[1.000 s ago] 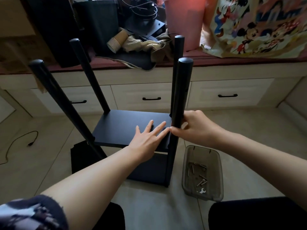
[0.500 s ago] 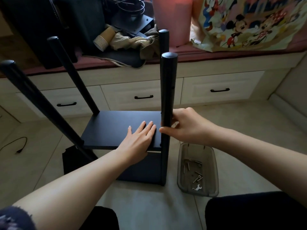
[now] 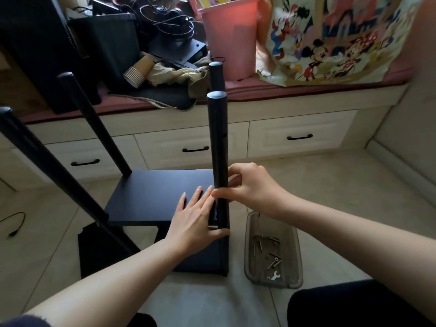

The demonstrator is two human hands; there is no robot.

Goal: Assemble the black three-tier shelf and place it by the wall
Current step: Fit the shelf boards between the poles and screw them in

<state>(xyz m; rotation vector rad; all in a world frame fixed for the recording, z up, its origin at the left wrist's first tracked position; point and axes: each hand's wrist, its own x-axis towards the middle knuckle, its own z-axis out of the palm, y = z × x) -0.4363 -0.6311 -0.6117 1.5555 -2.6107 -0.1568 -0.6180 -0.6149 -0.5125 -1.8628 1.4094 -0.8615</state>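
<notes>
The black shelf frame stands on the floor with several upright round posts. Its upper board (image 3: 153,197) sits between them, above a lower board (image 3: 103,246). My left hand (image 3: 195,218) lies flat on the upper board's near right corner, fingers straight, thumb under the board edge against the near right post (image 3: 218,147). My right hand (image 3: 250,187) grips that post at board height, thumb in front and fingers curled behind it.
A clear plastic tray (image 3: 273,251) with bolts and a small wrench lies on the floor right of the shelf. A drawer bench (image 3: 295,135) behind carries clutter, a pink bin (image 3: 230,36) and a cartoon bag (image 3: 330,41). A cable (image 3: 16,223) lies at left.
The view has tilted and come closer. My left hand has slid right on the board toward the post, its thumb now below the edge. My right hand stays on the post.
</notes>
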